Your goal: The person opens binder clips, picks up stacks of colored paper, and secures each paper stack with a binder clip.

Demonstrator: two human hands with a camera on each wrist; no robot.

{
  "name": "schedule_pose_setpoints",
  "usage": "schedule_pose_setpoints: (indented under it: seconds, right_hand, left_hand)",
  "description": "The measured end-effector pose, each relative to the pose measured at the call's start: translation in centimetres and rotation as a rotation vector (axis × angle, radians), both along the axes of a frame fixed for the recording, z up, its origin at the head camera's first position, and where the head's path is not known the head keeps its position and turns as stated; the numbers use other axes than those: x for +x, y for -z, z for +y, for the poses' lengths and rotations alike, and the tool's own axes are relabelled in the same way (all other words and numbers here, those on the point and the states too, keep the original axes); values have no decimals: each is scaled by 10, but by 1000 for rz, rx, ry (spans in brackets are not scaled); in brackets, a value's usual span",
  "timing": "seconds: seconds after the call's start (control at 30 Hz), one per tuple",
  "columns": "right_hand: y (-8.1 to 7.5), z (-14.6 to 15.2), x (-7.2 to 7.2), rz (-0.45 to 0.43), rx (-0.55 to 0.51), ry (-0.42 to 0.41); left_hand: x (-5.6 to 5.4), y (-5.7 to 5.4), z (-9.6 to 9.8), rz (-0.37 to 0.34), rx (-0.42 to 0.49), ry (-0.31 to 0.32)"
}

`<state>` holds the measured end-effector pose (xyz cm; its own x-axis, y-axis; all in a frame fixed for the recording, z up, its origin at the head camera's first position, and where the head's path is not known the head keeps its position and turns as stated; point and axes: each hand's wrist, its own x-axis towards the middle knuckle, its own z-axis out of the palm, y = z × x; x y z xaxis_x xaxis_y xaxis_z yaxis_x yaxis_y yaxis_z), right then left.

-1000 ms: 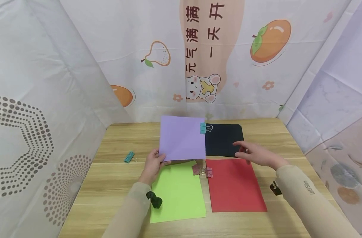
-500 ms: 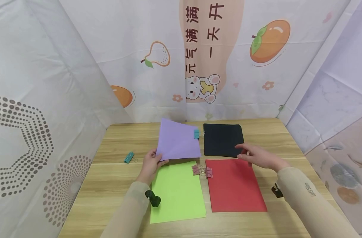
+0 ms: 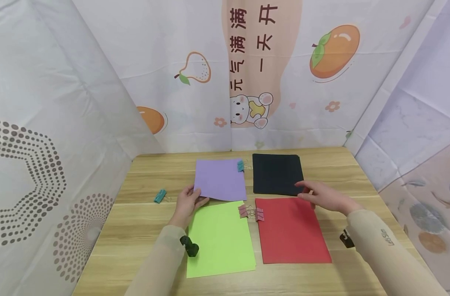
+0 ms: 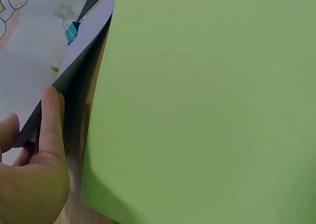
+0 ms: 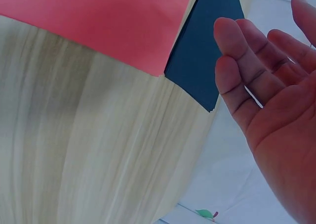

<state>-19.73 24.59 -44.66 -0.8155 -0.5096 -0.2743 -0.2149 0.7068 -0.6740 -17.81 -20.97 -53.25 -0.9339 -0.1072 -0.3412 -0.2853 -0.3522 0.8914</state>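
Thumb and fingers of my left hand [image 3: 188, 204] pinch the near left corner of the purple paper [image 3: 220, 179]. In the left wrist view that edge of the purple paper [image 4: 96, 23] is tilted up off the table. A teal binder clip [image 3: 241, 165] grips its right edge. My right hand [image 3: 325, 196] is empty, its fingers loosely bent by the near right corner of the black paper stack [image 3: 277, 174]. Whether it touches the stack I cannot tell. In the right wrist view, the right hand [image 5: 281, 90] shows its palm beside the black paper [image 5: 202, 51].
Green paper [image 3: 221, 242] and red paper [image 3: 292, 234] lie nearer the person, each with a pink binder clip [image 3: 243, 211] on its inner edge. A loose teal binder clip [image 3: 160, 195] lies on the wooden table [image 3: 136, 234] at left. A printed curtain [image 3: 195, 115] hangs behind.
My left hand has lowered the purple paper and drawn it left, off the black stack it overlapped. It now lies nearly flat. The right hand has shifted slightly right and nearer the person.
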Motion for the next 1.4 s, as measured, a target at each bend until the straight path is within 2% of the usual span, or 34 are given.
schedule_pose_setpoints:
  seconds: [0.17, 0.27, 0.43, 0.63, 0.83, 1.03, 1.2, 1.4]
  right_hand:
    - [7, 4, 0, -9, 7, 6]
    - [13, 8, 0, -2, 20, 10]
    - [22, 15, 1, 20, 62, 14]
    - [29, 22, 3, 27, 46, 4]
    - [32, 23, 3, 19, 34, 1]
    - [33, 25, 2, 41, 54, -1]
    - [37, 26, 1, 106, 94, -10]
    - [44, 28, 1, 150, 76, -23]
  left_hand:
    - [1, 1, -4, -25, -43, -12]
    - [2, 1, -6, -36, -118, -16]
    - [1, -2, -8, -37, -322, 0]
    - [0, -5, -6, -33, -594, 84]
    - [-1, -3, -5, 33, -776, 151]
    - [-2, -4, -4, 122, -941, 187]
    - [0, -8, -4, 139, -1005, 223]
    - [4, -9, -5, 167, -1059, 292]
